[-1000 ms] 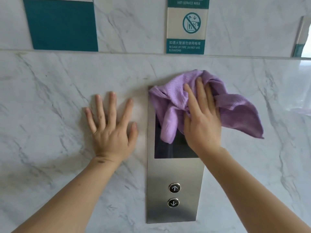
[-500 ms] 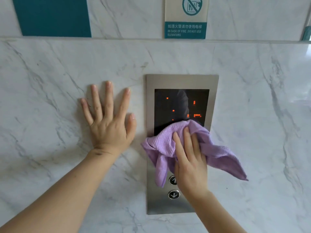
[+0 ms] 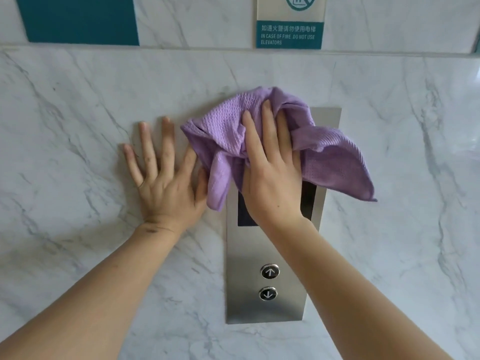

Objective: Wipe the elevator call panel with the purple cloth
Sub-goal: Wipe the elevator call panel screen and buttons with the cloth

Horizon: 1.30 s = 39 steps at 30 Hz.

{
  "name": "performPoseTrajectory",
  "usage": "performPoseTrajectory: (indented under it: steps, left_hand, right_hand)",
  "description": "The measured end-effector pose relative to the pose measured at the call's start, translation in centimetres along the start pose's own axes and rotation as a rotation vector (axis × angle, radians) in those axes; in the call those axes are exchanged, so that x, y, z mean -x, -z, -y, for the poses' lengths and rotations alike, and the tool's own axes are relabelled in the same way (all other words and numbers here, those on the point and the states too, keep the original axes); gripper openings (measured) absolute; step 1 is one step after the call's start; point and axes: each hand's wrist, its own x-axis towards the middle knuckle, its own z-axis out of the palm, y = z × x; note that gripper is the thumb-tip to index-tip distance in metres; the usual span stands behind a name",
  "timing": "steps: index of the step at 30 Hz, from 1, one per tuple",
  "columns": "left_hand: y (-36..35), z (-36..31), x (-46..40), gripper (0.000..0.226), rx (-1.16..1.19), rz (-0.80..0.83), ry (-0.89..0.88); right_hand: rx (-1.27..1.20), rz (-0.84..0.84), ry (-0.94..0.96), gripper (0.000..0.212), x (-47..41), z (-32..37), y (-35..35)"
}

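The steel elevator call panel is set in a marble wall, with a dark display partly hidden and an up button above a down button. My right hand presses the bunched purple cloth against the panel's top, covering most of the display. A loose flap of cloth hangs to the right. My left hand lies flat on the wall just left of the panel, fingers spread, its thumb and forefinger under the cloth's edge.
The white marble wall surrounds the panel. Above hang a teal sign at the left and a fire notice sign over the panel. A horizontal seam runs between the signs and the panel.
My right hand has carried the cloth from the panel's middle, near the buttons, back up to the top, covering the display again. The left hand stayed flat on the wall.
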Motion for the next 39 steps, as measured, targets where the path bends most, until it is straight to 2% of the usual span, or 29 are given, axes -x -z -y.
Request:
performPoseTrajectory:
  steps: [3, 7, 10, 13, 16, 18, 23, 26, 28, 33, 39]
  left_hand:
    - [0.0, 0.0, 0.0, 0.055, -0.022, -0.004, 0.004]
    - [0.1, 0.2, 0.0, 0.058, -0.024, 0.010, -0.018]
    - [0.1, 0.4, 0.2, 0.061, -0.028, 0.027, -0.018]
    - [0.4, 0.2, 0.1, 0.064, -0.037, 0.043, -0.008]
    - [0.5, 0.1, 0.0, 0.065, -0.041, 0.059, -0.007]
    - [0.6, 0.0, 0.0, 0.066, -0.035, 0.062, -0.002]
    - [0.6, 0.0, 0.0, 0.061, -0.045, 0.037, -0.002]
    - [0.5, 0.1, 0.0, 0.061, -0.042, 0.011, -0.019]
    - [0.5, 0.1, 0.0, 0.060, -0.043, 0.001, -0.026]
    - [0.4, 0.2, 0.3, 0.063, -0.064, 0.026, -0.017]
    - [0.4, -0.4, 1.4, 0.061, -0.078, 0.031, 0.003]
  right_hand:
    - [0.011, 0.063, 0.009, 0.061, 5.7, -0.1, -0.9]
    - [0.069, 0.269, 0.034, 0.075, 15.4, 0.2, -1.7]
    - [0.034, 0.334, 0.088, 0.070, 16.5, -0.1, -1.5]
    - [-0.012, 0.262, 0.069, 0.055, 13.5, -1.7, -0.4]
    - [0.025, 0.084, -0.065, 0.054, 9.6, -4.3, 0.9]
    - [0.041, 0.023, -0.097, 0.050, 9.0, -5.6, 1.3]
    - [0.086, 0.104, -0.133, 0.051, 17.5, -5.8, 0.7]
    - [0.130, 0.229, -0.195, 0.081, 23.1, -5.4, 0.3]
    - [0.131, 0.266, -0.219, 0.083, 24.4, -5.0, 0.2]
    - [0.105, 0.171, -0.210, 0.060, 20.9, -5.1, 0.4]
    - [0.080, 0.091, -0.251, 0.070, 20.3, -5.0, -0.1]
